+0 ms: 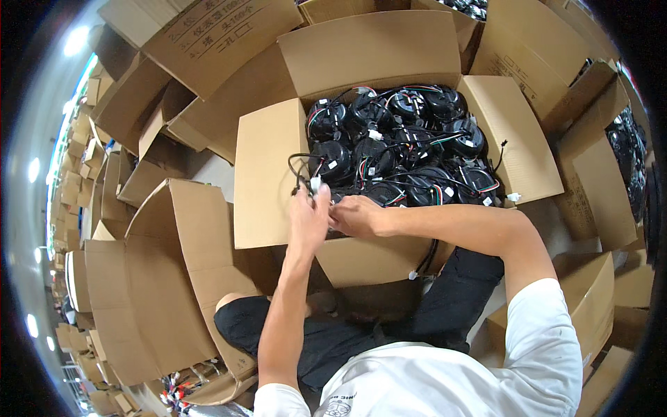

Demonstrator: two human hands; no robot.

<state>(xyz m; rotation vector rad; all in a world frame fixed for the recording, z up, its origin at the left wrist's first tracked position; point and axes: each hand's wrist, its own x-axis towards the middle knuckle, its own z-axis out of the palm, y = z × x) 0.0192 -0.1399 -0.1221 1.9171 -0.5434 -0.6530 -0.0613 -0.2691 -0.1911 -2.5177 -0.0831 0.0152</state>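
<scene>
An open cardboard box (278,160) in front of me holds several rows of round black plastic units (333,160) with black cables and coloured wires. My left hand (308,217) is at the box's near left corner, its fingers closed round a black cable whose white connector (316,184) sticks up above the fingertips. Right beside it, my right hand (358,215) reaches in with curled fingers over the nearest row. Whatever those fingers grip is hidden under the hand. Slight blur softens the left fingertips.
Large open cardboard boxes surround me; one brown box (153,285) stands at my left, another (597,163) with black parts at the right. Loose cables hang over the near flap (375,260). A tangle of coloured wires (182,389) lies at lower left.
</scene>
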